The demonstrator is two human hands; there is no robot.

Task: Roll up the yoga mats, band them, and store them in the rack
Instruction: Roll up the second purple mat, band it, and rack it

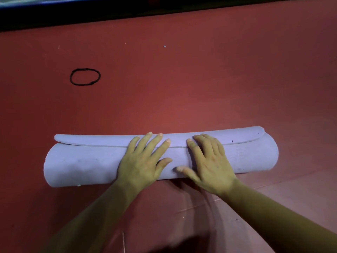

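your mat (pixel 82 161) is lying rolled up on the red floor (pixel 200 79), stretching left to right across the near half of the scene. its loose outer edge (pixel 102 141) is sitting along the far top of the roll, running almost the whole length as a raised lip, and its right end is curling round the roll's right end.

you are pressing both hands down on the middle of the roll. your left hand (pixel 144 161) is lying flat and wide, fingers straight and spread, with the fingertips reaching over the seam onto the loose edge and the thumb pointing right. your right hand (pixel 207 165) is just beside it, also flat and wide, fingers straight and closer together, tips crossing the same seam, thumb stretching left toward the left thumb without touching it. neither hand is curling round anything; both are simply bearing on the mat.

the black band (pixel 85 69) is lying on the floor as an open oval loop, far and to the left, well apart from the mat and from both hands.

a small white speck (pixel 164 46) is sitting on the floor further off. a dark strip (pixel 164 15) is running along the far edge of the floor. near and to the right, a paler patch of floor (pixel 291 198) is showing beside your right forearm.
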